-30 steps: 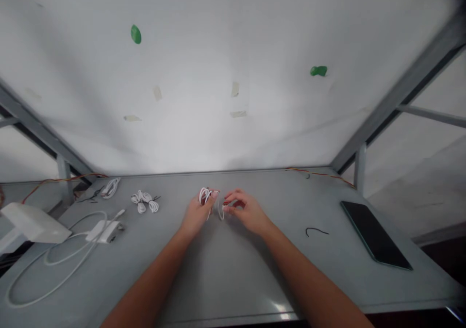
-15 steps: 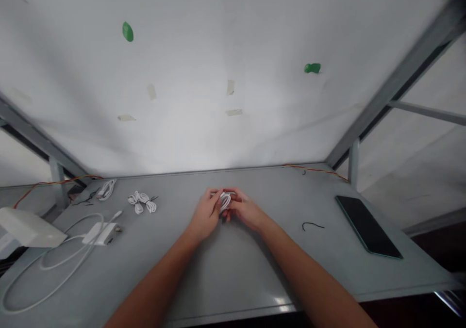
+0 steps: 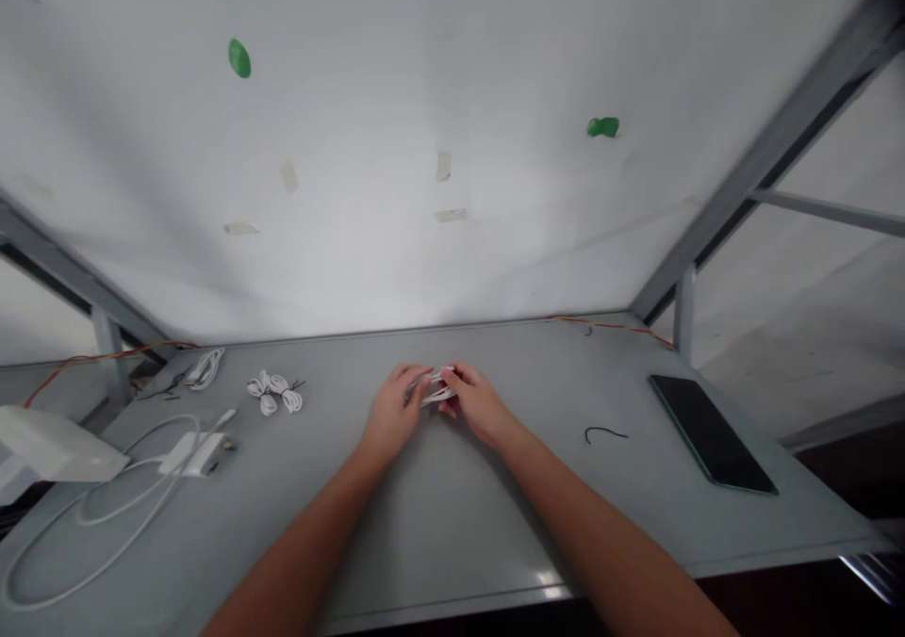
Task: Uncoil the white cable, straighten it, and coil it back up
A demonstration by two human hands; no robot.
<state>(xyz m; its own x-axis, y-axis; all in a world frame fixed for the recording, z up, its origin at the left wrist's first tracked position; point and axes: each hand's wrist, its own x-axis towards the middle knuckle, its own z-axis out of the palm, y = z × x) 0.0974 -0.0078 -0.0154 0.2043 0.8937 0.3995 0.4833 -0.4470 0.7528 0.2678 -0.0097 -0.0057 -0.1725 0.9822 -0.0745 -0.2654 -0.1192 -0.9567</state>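
A small coil of white cable [image 3: 436, 396] stretches between my two hands, just above the grey tabletop [image 3: 452, 514]. My left hand [image 3: 396, 411] is closed on the coil's left end. Fingers of my right hand [image 3: 481, 403] pinch its right end, thumb on top. Parts of the cable are hidden behind the fingers. To the right of my hands lies a thin black twist tie [image 3: 606, 432], curved at one end.
A bundled white cable [image 3: 274, 392] and another white coil [image 3: 205, 369] lie at the left. Nearer are a white charger [image 3: 192, 454] with a looped cord and a white box [image 3: 60, 444]. A dark phone [image 3: 713, 434] rests at the right. A white wall stands behind.
The cable coil, earlier bunched and rounder, is now drawn out lengthwise between my hands. My hands have moved slightly apart and turned. The view has shifted slightly.
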